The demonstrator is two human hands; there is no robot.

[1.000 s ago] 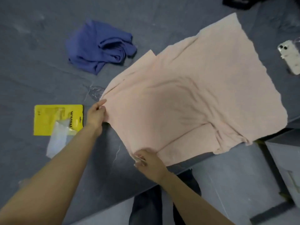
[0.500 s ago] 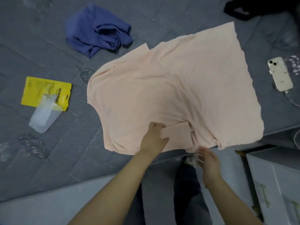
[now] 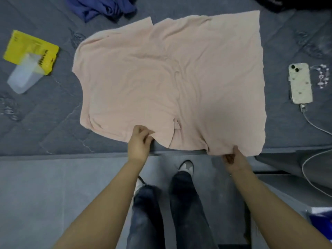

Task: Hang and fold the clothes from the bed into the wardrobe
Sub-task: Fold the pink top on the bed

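Note:
A pale pink t-shirt (image 3: 172, 78) lies spread flat on the grey bed (image 3: 45, 123), its near edge along the bed's front rim. My left hand (image 3: 140, 142) pinches the near sleeve of the shirt at its edge. My right hand (image 3: 233, 159) grips the shirt's near edge further right, where the fabric bunches slightly. A crumpled blue garment (image 3: 102, 7) sits at the far edge of the bed, partly cut off by the frame.
A yellow packet (image 3: 32, 49) with a clear plastic piece (image 3: 23, 78) over it lies at the left. A phone (image 3: 301, 83) on a charging cable (image 3: 312, 123) lies at the right. A dark item (image 3: 287, 4) is at the top right. My legs stand on grey floor (image 3: 53, 186).
The shirt now lies flatter and squarer to the bed's edge. My left hand moved from the shirt's left side to the near sleeve; my right hand shifted right along the near edge and took hold.

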